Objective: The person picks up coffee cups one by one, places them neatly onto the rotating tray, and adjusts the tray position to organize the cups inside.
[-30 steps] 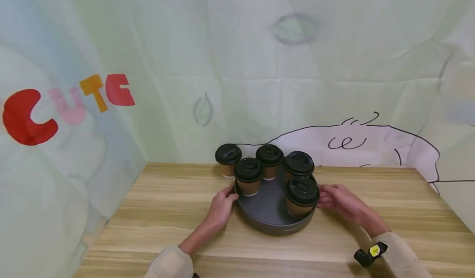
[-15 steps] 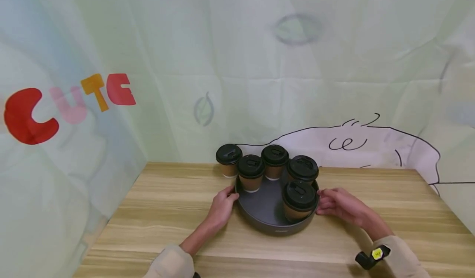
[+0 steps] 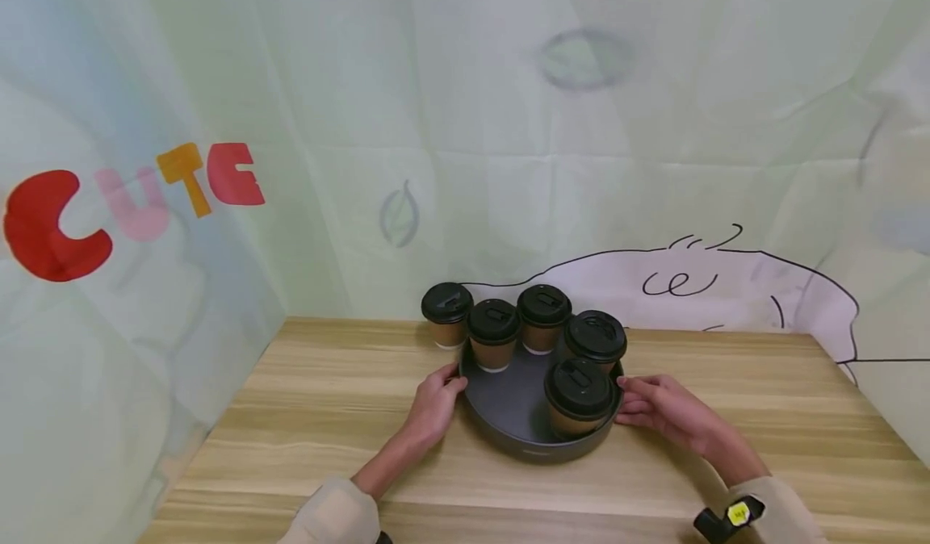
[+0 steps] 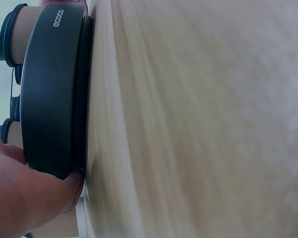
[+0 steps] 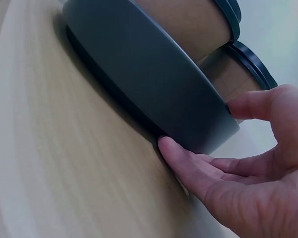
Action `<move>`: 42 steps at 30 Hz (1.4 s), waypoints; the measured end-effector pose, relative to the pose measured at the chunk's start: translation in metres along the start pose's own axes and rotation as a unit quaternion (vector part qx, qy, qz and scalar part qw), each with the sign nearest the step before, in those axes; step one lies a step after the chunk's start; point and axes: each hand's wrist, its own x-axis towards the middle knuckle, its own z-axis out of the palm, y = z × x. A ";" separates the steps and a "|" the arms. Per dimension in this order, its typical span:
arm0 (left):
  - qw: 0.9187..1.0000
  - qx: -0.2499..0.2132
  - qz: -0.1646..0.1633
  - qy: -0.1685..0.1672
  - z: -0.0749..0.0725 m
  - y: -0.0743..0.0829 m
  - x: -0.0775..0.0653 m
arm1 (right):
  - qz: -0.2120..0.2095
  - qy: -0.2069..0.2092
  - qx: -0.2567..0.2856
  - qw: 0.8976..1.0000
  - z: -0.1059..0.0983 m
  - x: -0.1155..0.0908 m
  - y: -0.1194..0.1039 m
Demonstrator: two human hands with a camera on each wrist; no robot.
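Note:
A round dark grey turntable (image 3: 508, 415) with a raised rim sits on the wooden table. Several brown paper coffee cups with black lids stand upright on it, including a front right cup (image 3: 579, 399) and a left cup (image 3: 494, 336). My left hand (image 3: 433, 407) grips the rim at the left, its fingertip (image 4: 75, 179) tucked under the lower edge. On the opposite side, my right hand (image 3: 664, 407) pinches the wall, thumb (image 5: 251, 105) at the rim and a finger below. One more lidded cup (image 3: 446, 315) stands on the table behind the left side.
The wooden table (image 3: 327, 415) extends around the turntable on both sides. A pale printed cloth (image 3: 479, 205) hangs behind the table and along the left. A black strapped device (image 3: 729, 520) is on the right sleeve.
The turntable has turned clockwise as seen from above: the front cup went left, the back cups right. My right hand shifted slightly toward me; the left stayed. The cup on the table has not moved.

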 end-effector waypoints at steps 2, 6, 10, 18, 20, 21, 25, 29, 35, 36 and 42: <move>1.000 -0.001 -0.004 0.000 -0.001 0.000 0.000 | 0.000 -0.001 0.002 1.000 0.001 -0.001 0.001; 1.000 0.003 -0.002 0.007 -0.002 0.000 0.002 | -0.006 0.003 0.007 1.000 0.002 0.000 0.002; 0.999 0.003 0.006 0.036 -0.005 -0.002 0.006 | -0.006 0.009 0.006 1.000 0.000 0.001 0.002; 0.983 0.043 0.105 0.144 -0.029 -0.018 0.038 | -0.005 0.013 0.007 1.000 -0.001 0.001 0.005; 0.978 0.058 0.130 0.152 -0.035 -0.021 0.049 | -0.004 0.015 0.006 1.000 -0.002 0.001 0.005; 0.976 0.062 0.140 0.154 -0.038 -0.022 0.055 | -0.003 0.016 0.006 1.000 -0.002 0.001 0.005; 0.975 0.051 0.159 0.144 -0.043 -0.023 0.075 | -0.001 0.020 0.006 1.000 -0.002 0.001 0.005; 0.978 0.047 0.158 0.124 -0.041 -0.019 0.089 | 0.000 0.027 0.005 1.000 -0.003 0.002 0.005; 0.979 0.057 0.140 0.134 -0.035 -0.021 0.103 | 0.000 0.029 0.001 1.000 -0.001 0.004 0.007; 0.979 0.058 0.137 0.138 -0.034 -0.022 0.104 | -0.003 0.026 0.000 1.000 -0.001 0.005 0.007; 0.980 0.049 0.126 0.144 -0.028 -0.024 0.111 | -0.006 0.025 0.001 1.000 -0.002 0.005 0.008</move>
